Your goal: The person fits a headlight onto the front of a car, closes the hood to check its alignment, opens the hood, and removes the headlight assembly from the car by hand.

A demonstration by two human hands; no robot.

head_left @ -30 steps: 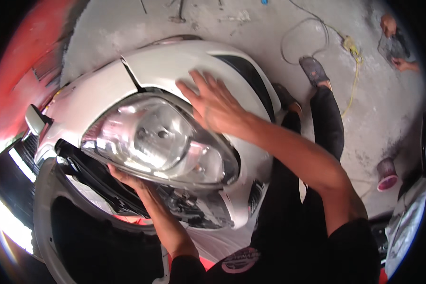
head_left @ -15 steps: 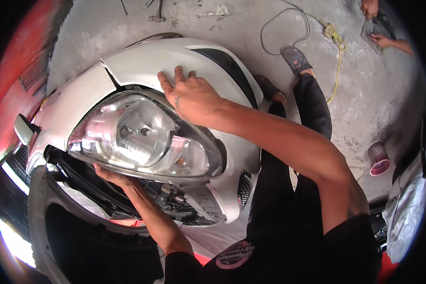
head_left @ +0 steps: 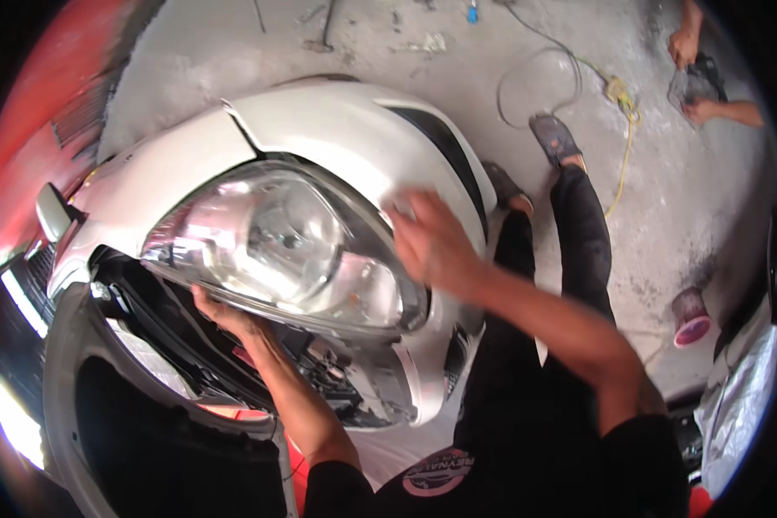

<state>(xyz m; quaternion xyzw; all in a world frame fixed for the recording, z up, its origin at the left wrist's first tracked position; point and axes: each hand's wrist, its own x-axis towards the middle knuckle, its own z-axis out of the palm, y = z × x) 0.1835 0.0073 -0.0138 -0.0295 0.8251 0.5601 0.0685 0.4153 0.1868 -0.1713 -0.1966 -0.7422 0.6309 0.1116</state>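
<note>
Left hand (head_left: 224, 315) cupped under clear, bulky, fragile plastic headlamp (head_left: 276, 246), right hand (head_left: 432, 246) flat, open at its edge; likely best gripped by rim

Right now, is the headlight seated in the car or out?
Out: the left hand props the headlight from below, with a dark gap beneath it.

A round pink and white printed badge (head_left: 437, 473) sits on the person's black shirt at the lower edge; no packages, signs or screens show.
</note>
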